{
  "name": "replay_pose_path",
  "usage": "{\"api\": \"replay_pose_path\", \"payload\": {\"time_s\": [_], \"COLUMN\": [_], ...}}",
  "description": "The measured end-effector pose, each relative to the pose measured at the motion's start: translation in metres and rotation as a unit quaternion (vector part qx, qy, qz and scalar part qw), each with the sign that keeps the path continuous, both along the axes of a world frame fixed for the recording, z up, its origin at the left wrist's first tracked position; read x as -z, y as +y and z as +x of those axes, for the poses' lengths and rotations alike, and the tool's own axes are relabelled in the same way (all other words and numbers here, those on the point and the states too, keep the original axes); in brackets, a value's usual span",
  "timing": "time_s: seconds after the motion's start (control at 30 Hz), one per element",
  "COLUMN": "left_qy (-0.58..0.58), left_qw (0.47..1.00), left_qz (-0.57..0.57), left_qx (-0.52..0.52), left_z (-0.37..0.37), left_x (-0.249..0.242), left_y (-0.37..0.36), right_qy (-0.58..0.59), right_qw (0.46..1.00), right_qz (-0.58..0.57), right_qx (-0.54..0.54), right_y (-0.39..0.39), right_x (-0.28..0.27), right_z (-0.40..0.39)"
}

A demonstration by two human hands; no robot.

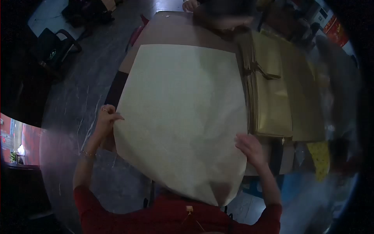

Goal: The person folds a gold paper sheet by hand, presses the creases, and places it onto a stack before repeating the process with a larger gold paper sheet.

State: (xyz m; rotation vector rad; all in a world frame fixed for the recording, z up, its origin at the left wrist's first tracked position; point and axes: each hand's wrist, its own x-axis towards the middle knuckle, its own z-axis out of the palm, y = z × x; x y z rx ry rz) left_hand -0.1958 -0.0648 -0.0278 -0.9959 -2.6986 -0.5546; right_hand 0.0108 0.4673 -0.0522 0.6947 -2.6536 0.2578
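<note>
A large pale cream paper sheet [179, 97] covers most of the table in front of me; its near end curves up and bends close to my red top. My left hand [105, 120] pinches the sheet's left edge, thumb on top and the other fingers curled outside. At the right edge, my right hand [252, 149] has its fingers over the border of the sheet, slightly blurred, with the thumb hidden. Creases run through the paper near that hand, and a fold shows at the lower right corner.
To the right lies a stack of folded gold-brown sheets [272, 109] with a dark strap. Across the table [167, 29], a person's dark blurred form leans over the far edge, with a hand [190, 5] nearby. A black chair [54, 48] stands at left; yellow material [320, 160] hangs at right.
</note>
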Motion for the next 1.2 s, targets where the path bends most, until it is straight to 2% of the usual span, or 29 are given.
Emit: {"api": "replay_pose_path", "payload": {"time_s": [0.03,0.07,0.1,0.13,0.17,0.23,0.27,0.3,0.33,0.37,0.43,0.5,0.53,0.57,0.6,0.63,0.67,0.73,0.77,0.8,0.83,0.9,0.93,1.0,1.03,1.1,1.13,1.2], "left_qy": [-0.022,-0.059,-0.061,-0.169,-0.272,-0.292,-0.325,-0.357,-0.378,-0.378,-0.367,-0.391,-0.381,-0.371,-0.379,-0.388,-0.394,-0.399,-0.383,-0.366,-0.367,-0.315,-0.317,-0.265,-0.268,-0.225,-0.23,-0.194], "left_qw": [0.996,0.994,0.994,0.976,0.942,0.93,0.915,0.898,0.88,0.88,0.902,0.887,0.886,0.884,0.883,0.88,0.872,0.863,0.861,0.859,0.859,0.87,0.87,0.873,0.873,0.896,0.896,0.888], "left_qz": [0.085,0.089,0.085,0.141,0.196,0.224,0.241,0.258,0.282,0.282,0.194,0.215,0.231,0.246,0.222,0.198,0.229,0.258,0.269,0.278,0.276,0.277,0.275,0.253,0.25,0.215,0.212,0.276], "left_qx": [0.018,0.005,0.003,-0.002,-0.008,0.008,0.007,0.009,-0.055,-0.051,-0.116,-0.118,-0.129,-0.141,-0.166,-0.19,-0.181,-0.171,-0.199,-0.227,-0.228,-0.259,-0.26,-0.32,-0.321,-0.317,-0.316,-0.313], "left_z": [-0.003,-0.003,-0.01,-0.019,-0.024,-0.029,-0.031,-0.032,-0.026,-0.022,-0.016,-0.009,-0.002,0.004,0.005,0.006,0.006,0.004,0.003,0.002,0.0,-0.006,-0.005,0.006,0.006,0.005,0.008,0.014], "left_x": [-0.006,-0.016,-0.016,-0.016,-0.015,-0.017,-0.017,-0.016,-0.013,-0.01,0.004,0.009,0.009,0.007,0.006,0.006,0.013,0.019,0.021,0.022,0.031,0.041,0.047,0.038,0.042,0.047,0.049,0.04], "left_y": [0.003,0.007,0.004,-0.003,-0.006,-0.014,-0.016,-0.016,-0.015,-0.016,-0.025,-0.023,-0.022,-0.021,-0.025,-0.029,-0.029,-0.026,-0.024,-0.022,-0.024,-0.025,-0.025,-0.007,-0.011,-0.017,-0.018,-0.003], "right_qy": [-0.056,-0.111,-0.068,-0.072,-0.092,-0.1,-0.101,-0.149,-0.194,-0.208,-0.242,-0.372,-0.314,-0.248,-0.248,-0.237,-0.224,-0.233,-0.242,-0.215,-0.217,-0.318,-0.32,-0.226,-0.229,-0.286,-0.288,-0.246], "right_qw": [0.997,0.988,0.983,0.982,0.966,0.924,0.924,0.9,0.87,0.878,0.879,0.786,0.81,0.812,0.813,0.781,0.742,0.746,0.75,0.719,0.717,0.717,0.716,0.585,0.583,0.653,0.65,0.734], "right_qz": [-0.053,-0.106,-0.168,-0.172,-0.242,-0.359,-0.361,-0.381,-0.397,-0.339,-0.212,-0.151,-0.288,-0.416,-0.414,-0.489,-0.561,-0.546,-0.53,-0.592,-0.594,-0.45,-0.45,-0.69,-0.69,-0.597,-0.596,-0.479], "right_qx": [-0.015,-0.031,-0.02,-0.021,0.023,0.081,0.081,0.15,0.219,0.267,0.351,0.471,0.404,0.324,0.325,0.309,0.29,0.302,0.314,0.294,0.295,0.426,0.428,0.361,0.364,0.368,0.372,0.414], "right_y": [0.006,0.01,0.005,0.001,-0.001,-0.015,-0.012,-0.006,-0.001,-0.005,-0.014,-0.029,-0.023,-0.021,-0.025,-0.027,-0.032,-0.03,-0.032,-0.039,-0.04,-0.039,-0.039,-0.044,-0.042,-0.039,-0.041,-0.049], "right_x": [0.001,0.003,-0.001,-0.006,-0.012,-0.021,-0.015,-0.004,0.002,-0.002,-0.01,-0.028,-0.013,0.001,0.01,0.018,0.019,0.013,0.01,0.013,0.014,0.007,0.013,0.026,0.029,0.022,0.02,0.019], "right_z": [-0.005,-0.01,-0.015,-0.016,-0.016,-0.017,-0.017,-0.017,-0.016,-0.015,-0.013,-0.017,-0.012,-0.011,-0.017,-0.022,-0.026,-0.034,-0.037,-0.039,-0.04,-0.044,-0.041,-0.03,-0.026,-0.018,-0.018,-0.024]}}
